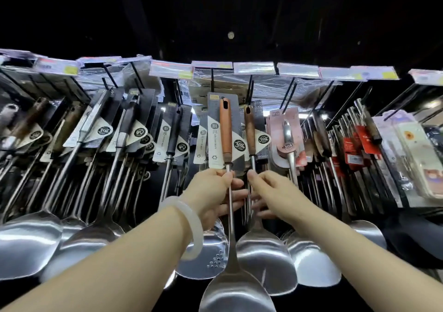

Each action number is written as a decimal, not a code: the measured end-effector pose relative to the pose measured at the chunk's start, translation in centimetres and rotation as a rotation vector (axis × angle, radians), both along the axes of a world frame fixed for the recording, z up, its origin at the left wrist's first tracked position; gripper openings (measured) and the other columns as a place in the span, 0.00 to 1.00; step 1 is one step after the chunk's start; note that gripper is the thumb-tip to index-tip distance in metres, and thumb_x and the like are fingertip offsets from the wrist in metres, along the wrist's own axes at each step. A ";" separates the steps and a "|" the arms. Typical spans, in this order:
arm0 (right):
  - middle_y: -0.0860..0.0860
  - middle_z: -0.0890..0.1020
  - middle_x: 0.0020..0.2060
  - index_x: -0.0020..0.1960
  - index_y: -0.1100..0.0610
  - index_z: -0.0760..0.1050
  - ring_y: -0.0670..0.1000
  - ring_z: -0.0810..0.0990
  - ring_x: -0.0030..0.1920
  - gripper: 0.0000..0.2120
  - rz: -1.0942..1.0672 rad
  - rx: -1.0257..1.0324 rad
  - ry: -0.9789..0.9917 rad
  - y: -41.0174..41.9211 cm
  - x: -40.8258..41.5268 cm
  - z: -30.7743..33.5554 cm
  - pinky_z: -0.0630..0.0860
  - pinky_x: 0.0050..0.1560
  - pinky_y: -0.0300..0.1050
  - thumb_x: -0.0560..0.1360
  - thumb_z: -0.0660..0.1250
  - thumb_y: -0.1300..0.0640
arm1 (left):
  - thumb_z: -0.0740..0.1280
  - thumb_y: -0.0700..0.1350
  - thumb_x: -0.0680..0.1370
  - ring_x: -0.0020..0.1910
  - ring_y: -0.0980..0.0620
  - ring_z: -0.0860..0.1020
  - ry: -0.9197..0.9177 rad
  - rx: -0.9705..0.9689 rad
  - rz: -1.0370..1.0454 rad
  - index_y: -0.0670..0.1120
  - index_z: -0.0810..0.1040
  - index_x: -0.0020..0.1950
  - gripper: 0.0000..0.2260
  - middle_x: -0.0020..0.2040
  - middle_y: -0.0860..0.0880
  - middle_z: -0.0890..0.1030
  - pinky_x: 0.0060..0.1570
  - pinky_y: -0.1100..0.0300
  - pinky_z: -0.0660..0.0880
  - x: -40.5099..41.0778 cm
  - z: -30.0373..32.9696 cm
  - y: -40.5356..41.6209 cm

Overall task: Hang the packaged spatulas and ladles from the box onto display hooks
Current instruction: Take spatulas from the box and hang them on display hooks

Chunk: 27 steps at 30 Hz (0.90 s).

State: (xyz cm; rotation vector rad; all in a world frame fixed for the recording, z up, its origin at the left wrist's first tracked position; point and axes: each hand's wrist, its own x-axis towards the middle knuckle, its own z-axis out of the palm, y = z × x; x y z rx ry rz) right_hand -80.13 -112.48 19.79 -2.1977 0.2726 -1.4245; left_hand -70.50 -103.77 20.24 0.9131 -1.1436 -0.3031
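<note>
A packaged steel spatula (226,134) with an orange-brown wooden handle and a grey card stands upright at the centre, its card top near a black display hook (212,81). My left hand (213,191), with a pale bangle on the wrist, grips its metal shaft just below the handle. My right hand (271,191) pinches the shaft of a second wooden-handled spatula (250,129) that hangs just to the right, its broad blade (263,259) below. The box is not in view.
Rows of packaged ladles and spatulas (115,139) hang on hooks to the left and right. A pink-carded utensil (286,132) hangs just right of centre, red-carded ones (354,144) further right. Price-tag strips (171,68) run along the top. Shiny blades (28,239) crowd the lower edge.
</note>
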 end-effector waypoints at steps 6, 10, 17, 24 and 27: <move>0.41 0.76 0.53 0.64 0.43 0.65 0.41 0.77 0.49 0.32 -0.005 -0.025 0.487 0.5 -4.0 -5.4 0.72 0.48 0.34 0.64 0.73 0.41 | 0.54 0.42 0.82 0.33 0.53 0.77 0.016 -0.035 -0.055 0.45 0.68 0.41 0.10 0.37 0.49 0.74 0.42 0.57 0.76 -1.7 2.4 -1.1; 0.28 0.66 0.47 0.57 0.36 0.55 0.28 0.71 0.42 0.28 -0.108 -0.066 0.378 -0.1 -4.6 -7.8 0.66 0.36 0.18 0.69 0.71 0.45 | 0.54 0.42 0.82 0.23 0.58 0.77 -0.013 -0.029 -0.077 0.45 0.68 0.41 0.10 0.34 0.50 0.74 0.33 0.61 0.77 -3.4 3.2 -1.9; 0.43 0.78 0.53 0.56 0.41 0.65 0.36 0.78 0.43 0.21 -0.070 0.050 0.289 -1.7 -5.5 -8.2 0.74 0.43 0.25 0.69 0.72 0.51 | 0.54 0.39 0.81 0.27 0.52 0.72 -0.015 -0.033 -0.024 0.43 0.68 0.41 0.09 0.34 0.47 0.71 0.27 0.62 0.72 -5.0 3.7 -4.4; 0.49 0.79 0.52 0.67 0.47 0.64 0.40 0.78 0.30 0.32 -0.078 0.071 0.227 -3.7 -3.8 -7.4 0.70 0.29 0.31 0.66 0.74 0.51 | 0.54 0.37 0.80 0.25 0.50 0.69 -0.097 -0.027 0.144 0.42 0.68 0.43 0.08 0.32 0.45 0.71 0.17 0.67 0.67 -4.8 5.2 -5.4; 0.51 0.81 0.50 0.61 0.45 0.68 0.47 0.80 0.34 0.27 -0.045 0.087 0.178 -4.1 -3.2 -6.8 0.74 0.32 0.35 0.65 0.75 0.53 | 0.53 0.38 0.81 0.25 0.49 0.69 -0.137 0.012 0.175 0.43 0.67 0.39 0.11 0.32 0.45 0.70 0.27 0.61 0.68 -4.6 5.6 -5.4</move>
